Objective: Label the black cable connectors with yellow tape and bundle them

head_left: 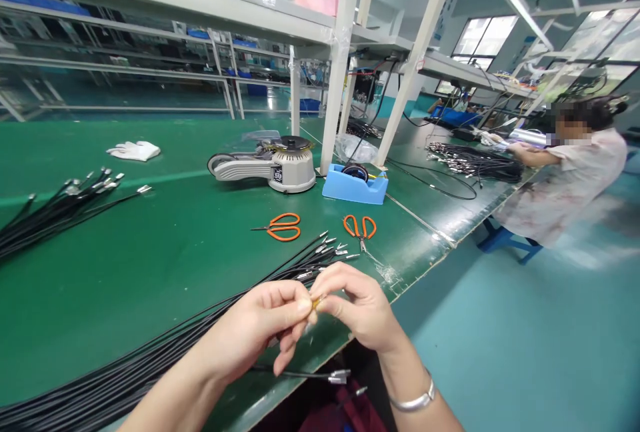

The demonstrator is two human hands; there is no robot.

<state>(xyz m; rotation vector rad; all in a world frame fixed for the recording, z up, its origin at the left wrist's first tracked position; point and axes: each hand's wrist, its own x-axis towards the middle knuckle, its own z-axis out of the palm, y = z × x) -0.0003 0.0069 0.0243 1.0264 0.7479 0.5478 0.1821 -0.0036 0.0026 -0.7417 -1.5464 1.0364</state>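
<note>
Amber piece (317, 303), small, probably light and flexible, is pinched by the left hand (265, 315) and the right hand (359, 302), and best gripped at its edges.

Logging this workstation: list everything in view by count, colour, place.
Small piece: one, yellow, between both hands
Cable bundles: at least three, black, front, left, far right
Cutters: two, orange handles, centre
Tape machine: one, grey, behind cutters
Tape holder: one, blue, right of machine
Glove: one, white, back left
Plastic bag: one, clear, behind holder
Tabletop: one, green, beneath
Shelving: several, white, above, behind
Windows: several, bright, back right
Person: one, pale top, right
Stool: one, blue, beneath person
Bracelet: one, silver, right wrist
Left hand: one, bare, front centre
Right hand: one, bare, beside it
</note>
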